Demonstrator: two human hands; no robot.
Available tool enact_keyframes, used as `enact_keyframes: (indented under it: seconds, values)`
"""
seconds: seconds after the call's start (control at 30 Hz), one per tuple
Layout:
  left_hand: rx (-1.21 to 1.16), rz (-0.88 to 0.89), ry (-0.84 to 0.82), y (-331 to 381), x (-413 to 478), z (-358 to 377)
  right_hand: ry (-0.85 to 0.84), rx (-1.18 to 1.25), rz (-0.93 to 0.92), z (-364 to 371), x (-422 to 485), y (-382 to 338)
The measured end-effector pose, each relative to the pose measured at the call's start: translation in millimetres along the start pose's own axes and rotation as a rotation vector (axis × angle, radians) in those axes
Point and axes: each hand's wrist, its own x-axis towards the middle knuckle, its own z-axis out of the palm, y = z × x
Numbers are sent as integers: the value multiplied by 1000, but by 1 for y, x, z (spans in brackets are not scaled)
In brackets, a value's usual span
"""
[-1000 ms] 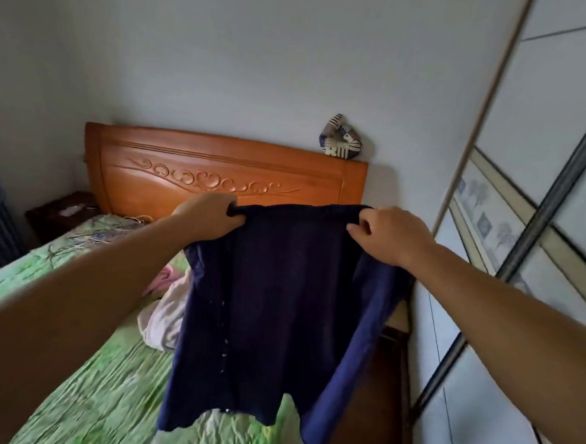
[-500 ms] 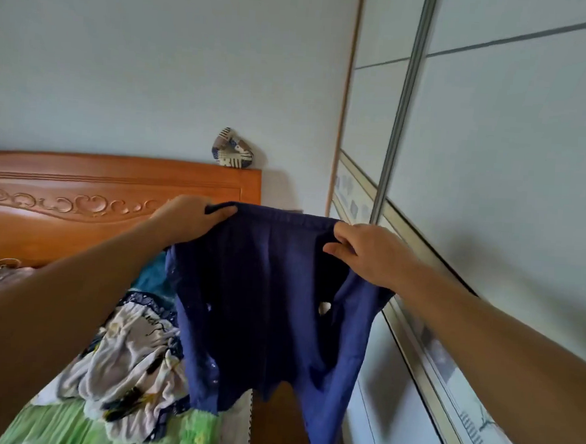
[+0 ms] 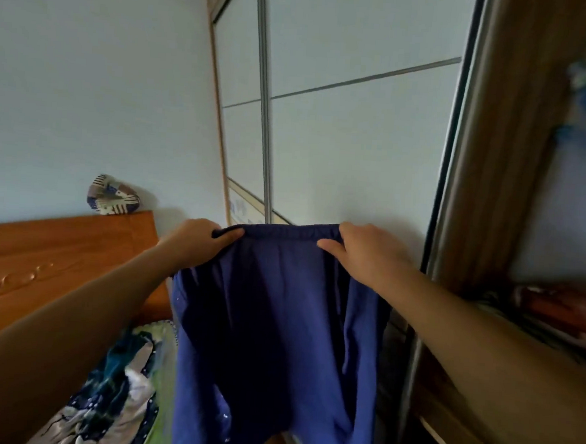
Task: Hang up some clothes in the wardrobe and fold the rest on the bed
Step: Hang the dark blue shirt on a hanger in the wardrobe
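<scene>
A dark blue garment [image 3: 271, 330] with an elastic top edge hangs in the air in front of me, its legs dangling down. My left hand [image 3: 197, 243] grips the left end of that edge. My right hand [image 3: 368, 257] grips the right end. The garment hangs before the white sliding wardrobe door [image 3: 351, 150]. To the right, the wardrobe's open section [image 3: 531, 236] shows a blurred blue item hanging high up and folded fabrics on a shelf. Other clothes [image 3: 113, 392], patterned white and dark, lie in a heap on the bed at the lower left.
The orange wooden headboard [image 3: 59, 262] stands at the left, with a small patchwork cushion [image 3: 113, 195] on top of it against the pale wall. A wooden wardrobe frame post [image 3: 506, 138] separates the sliding door from the open section.
My view has swung right, from the bed towards the wardrobe, whose open section has come into sight. Both hands still hold the blue garment by its top edge, carried along to the right.
</scene>
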Motion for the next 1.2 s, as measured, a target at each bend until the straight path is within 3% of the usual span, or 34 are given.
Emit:
enact_keyframes:
  seconds: [0.3, 0.63, 0.9, 1.2]
  values:
    - [-9, 320, -84, 89, 6, 8, -61, -150, 223, -73, -85, 37]
    - [-238, 685, -223, 242, -32, -2, -15, -387, 523, -173, -201, 107]
    - [-278, 912, -192, 360, -41, -48, 13, -598, 774, -267, -261, 152]
    - [-134, 1062, -7, 471, 13, -97, -20, -834, 914, -344, -262, 195]
